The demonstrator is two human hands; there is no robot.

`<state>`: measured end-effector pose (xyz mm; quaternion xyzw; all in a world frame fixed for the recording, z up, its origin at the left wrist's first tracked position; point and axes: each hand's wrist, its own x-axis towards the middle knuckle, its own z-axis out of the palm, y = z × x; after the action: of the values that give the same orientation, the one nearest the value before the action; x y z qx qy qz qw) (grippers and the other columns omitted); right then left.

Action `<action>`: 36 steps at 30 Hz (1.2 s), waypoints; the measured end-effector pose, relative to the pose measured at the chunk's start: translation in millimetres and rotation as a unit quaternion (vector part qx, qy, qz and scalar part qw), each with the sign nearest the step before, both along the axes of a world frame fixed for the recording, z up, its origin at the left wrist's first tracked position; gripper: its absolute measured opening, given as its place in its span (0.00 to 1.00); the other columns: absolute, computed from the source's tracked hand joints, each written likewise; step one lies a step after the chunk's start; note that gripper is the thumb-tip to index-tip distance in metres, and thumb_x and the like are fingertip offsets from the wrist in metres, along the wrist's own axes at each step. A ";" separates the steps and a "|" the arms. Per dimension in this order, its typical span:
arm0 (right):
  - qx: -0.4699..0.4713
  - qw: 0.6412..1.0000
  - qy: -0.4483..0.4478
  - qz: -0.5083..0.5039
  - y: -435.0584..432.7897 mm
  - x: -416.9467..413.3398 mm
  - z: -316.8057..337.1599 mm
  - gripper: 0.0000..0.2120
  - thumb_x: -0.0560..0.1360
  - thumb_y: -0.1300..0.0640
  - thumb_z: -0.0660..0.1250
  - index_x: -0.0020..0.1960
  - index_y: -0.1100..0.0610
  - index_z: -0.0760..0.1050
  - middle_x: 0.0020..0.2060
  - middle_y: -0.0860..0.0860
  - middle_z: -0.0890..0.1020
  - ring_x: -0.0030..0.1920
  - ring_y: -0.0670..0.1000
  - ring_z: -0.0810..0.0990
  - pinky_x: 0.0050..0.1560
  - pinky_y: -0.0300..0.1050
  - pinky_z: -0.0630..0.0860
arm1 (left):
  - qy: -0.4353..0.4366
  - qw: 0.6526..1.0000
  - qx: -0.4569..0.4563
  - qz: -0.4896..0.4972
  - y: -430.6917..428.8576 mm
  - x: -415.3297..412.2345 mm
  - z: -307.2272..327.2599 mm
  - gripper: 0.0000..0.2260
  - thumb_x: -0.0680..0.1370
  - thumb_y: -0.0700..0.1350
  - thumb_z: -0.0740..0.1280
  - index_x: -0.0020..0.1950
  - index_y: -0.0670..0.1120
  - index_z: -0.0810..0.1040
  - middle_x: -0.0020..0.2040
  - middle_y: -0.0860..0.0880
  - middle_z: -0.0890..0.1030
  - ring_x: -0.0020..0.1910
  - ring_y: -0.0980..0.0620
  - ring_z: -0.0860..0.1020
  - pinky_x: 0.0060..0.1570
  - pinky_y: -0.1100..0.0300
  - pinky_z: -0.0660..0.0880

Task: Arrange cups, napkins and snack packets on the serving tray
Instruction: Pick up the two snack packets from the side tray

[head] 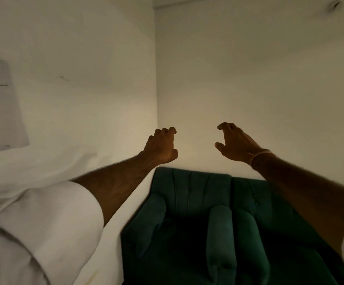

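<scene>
Above the back of the green armchairs (208,212), both hands are raised in front of the pale wall, and neither one holds anything. The left hand (161,146) has its fingers (165,131) curled inward into a loose claw with the thumb tucked near the palm; nothing sits inside the curl. The right hand (236,144) is held open in a C shape, its fingers arched over and the thumb spread below them, with bare wall showing through the gap. The two hands are level with each other and well apart, their curled fingers turned toward one another across the room corner (156,99) where the two walls meet.

A thin band (259,154) circles the right wrist. Both forearms reach up from the lower edges of the view, the left one coming out of a short white sleeve (49,223) to the left of the armchairs, the right one crossing over the right-hand chair's back. A sliver of another white sleeve shows at the far right edge.

The armchairs are dark green, tufted with buttons, and stand side by side against the wall directly below the hands, their padded arms touching in the middle. On the wall well to the left of the chairs hangs a pale sheet (0,103) with faint drawn lines. No cups, napkins, snack packets or serving tray appear anywhere in this view.
</scene>
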<state>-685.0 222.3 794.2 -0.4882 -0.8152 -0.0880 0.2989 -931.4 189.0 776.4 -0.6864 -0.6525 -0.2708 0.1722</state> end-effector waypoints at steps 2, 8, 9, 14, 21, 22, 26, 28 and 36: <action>0.006 1.000 -0.003 0.002 -11.8 24.9 8.2 0.29 0.78 0.51 0.67 0.74 0.58 0.62 0.71 0.59 0.70 0.64 0.60 0.76 0.62 0.57 0.76 | -0.005 1.000 0.003 -0.001 -9.6 24.5 7.7 0.30 0.73 0.46 0.71 0.73 0.46 0.64 0.67 0.44 0.73 0.66 0.43 0.70 0.56 0.51 0.69; 0.010 1.000 -0.017 -0.015 -43.3 104.4 15.5 0.28 0.78 0.50 0.67 0.74 0.57 0.62 0.71 0.58 0.70 0.63 0.60 0.76 0.59 0.57 0.76 | -0.014 1.000 -0.006 -0.016 -28.9 102.4 10.5 0.29 0.73 0.47 0.70 0.72 0.47 0.65 0.67 0.44 0.73 0.65 0.43 0.69 0.54 0.52 0.67; 0.008 1.000 -0.017 -0.020 -46.6 115.7 15.8 0.28 0.78 0.50 0.67 0.73 0.57 0.62 0.71 0.58 0.70 0.63 0.60 0.76 0.59 0.57 0.76 | -0.012 1.000 -0.010 -0.018 -30.5 112.3 9.7 0.29 0.73 0.47 0.71 0.72 0.47 0.65 0.67 0.44 0.73 0.65 0.43 0.70 0.54 0.52 0.68; -0.001 0.999 -0.006 -0.050 -55.8 163.0 11.1 0.28 0.78 0.51 0.67 0.73 0.58 0.63 0.70 0.58 0.71 0.61 0.60 0.77 0.59 0.58 0.76 | -0.002 0.999 -0.032 -0.043 -30.2 150.7 1.2 0.29 0.72 0.46 0.70 0.72 0.47 0.65 0.68 0.45 0.73 0.66 0.44 0.69 0.57 0.51 0.68; -0.055 0.992 0.009 -0.111 -66.0 224.1 -40.2 0.27 0.77 0.51 0.68 0.72 0.57 0.64 0.68 0.57 0.71 0.60 0.60 0.77 0.59 0.56 0.76 | 0.017 0.991 -0.097 -0.087 -9.0 197.2 -41.1 0.30 0.72 0.47 0.72 0.72 0.47 0.65 0.68 0.44 0.73 0.65 0.43 0.69 0.59 0.50 0.69; -0.063 0.991 0.011 -0.119 -67.9 232.8 -50.1 0.28 0.77 0.51 0.68 0.72 0.57 0.64 0.68 0.58 0.71 0.60 0.60 0.77 0.58 0.56 0.76 | 0.019 0.990 -0.102 -0.094 -7.1 204.9 -49.4 0.30 0.72 0.47 0.72 0.72 0.47 0.66 0.68 0.43 0.73 0.65 0.43 0.70 0.59 0.50 0.69; -0.108 0.983 0.021 -0.149 -75.3 281.4 -105.1 0.28 0.76 0.52 0.69 0.72 0.57 0.64 0.67 0.58 0.72 0.55 0.56 0.77 0.53 0.50 0.75 | 0.016 0.983 -0.127 -0.131 2.4 252.1 -98.1 0.29 0.71 0.49 0.72 0.70 0.47 0.68 0.65 0.44 0.75 0.64 0.43 0.71 0.58 0.48 0.71; -0.131 0.977 0.023 -0.167 -79.3 305.0 -133.1 0.28 0.76 0.51 0.69 0.73 0.57 0.64 0.68 0.58 0.72 0.56 0.57 0.78 0.56 0.52 0.76 | 0.015 0.978 -0.147 -0.149 3.5 275.4 -123.5 0.29 0.71 0.49 0.72 0.69 0.47 0.69 0.66 0.44 0.75 0.64 0.43 0.72 0.58 0.48 0.72; -0.212 0.946 0.050 -0.239 -96.7 445.8 -269.4 0.29 0.75 0.49 0.70 0.72 0.57 0.65 0.70 0.58 0.70 0.65 0.61 0.75 0.64 0.57 0.74 | 0.025 0.953 -0.223 -0.204 11.8 405.6 -261.0 0.27 0.70 0.50 0.73 0.68 0.49 0.70 0.66 0.46 0.74 0.64 0.43 0.71 0.60 0.46 0.71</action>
<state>-239.2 125.6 524.8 -0.7249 -0.6582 0.0427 0.1988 -525.8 200.8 515.4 -0.8325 -0.5377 -0.1308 -0.0284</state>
